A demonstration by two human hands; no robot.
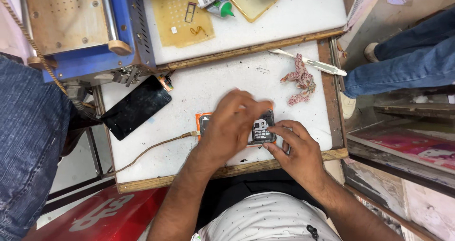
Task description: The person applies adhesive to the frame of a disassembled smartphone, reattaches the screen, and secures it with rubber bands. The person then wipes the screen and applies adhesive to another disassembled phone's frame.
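Near the front edge of the desk [208,87], an opened smartphone [262,129] lay back-up on an orange pad [198,118], a cable [151,148] running off toward the left edge. The left hand [232,125] lay curled over its middle, fingers pressing down on it, while the right hand [296,148] pinched its right end between thumb and fingertips. A detached black screen [136,106] lay by the left edge, and a crumpled patterned cloth [299,80] near the right edge.

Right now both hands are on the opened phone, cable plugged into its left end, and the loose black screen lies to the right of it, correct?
Not quite. In the head view both hands, left and right, are on the opened phone, with the cable at its left end, but the loose black screen lies to the left of it, not the right.
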